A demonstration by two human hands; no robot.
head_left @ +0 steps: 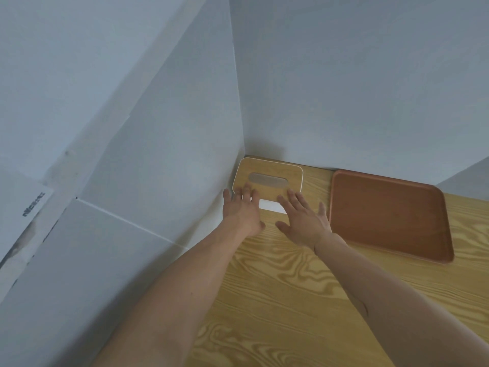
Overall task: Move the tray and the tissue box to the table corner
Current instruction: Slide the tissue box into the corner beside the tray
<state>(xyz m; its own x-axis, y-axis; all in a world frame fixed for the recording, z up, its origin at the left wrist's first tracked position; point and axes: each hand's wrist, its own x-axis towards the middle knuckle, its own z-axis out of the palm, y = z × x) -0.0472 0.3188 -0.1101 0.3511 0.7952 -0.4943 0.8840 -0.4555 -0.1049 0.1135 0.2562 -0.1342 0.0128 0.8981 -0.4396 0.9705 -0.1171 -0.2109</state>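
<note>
The tissue box (pixel 267 178) sits on the bench (pixel 291 287) in the corner where the two walls (pixel 344 88) meet. The tray (pixel 389 215) lies flat just beside the box, against the back wall. Both hands are spread flat, gripping nothing: the left hand (pixel 242 211) has fingertips on the box's near edge, and the right hand (pixel 304 219) reaches its near right corner.

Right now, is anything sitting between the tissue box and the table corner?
Nothing visible. The tissue box already sits in the corner against both walls, with the left hand and right hand open at its near edge. The tray lies to its right, apart.
</note>
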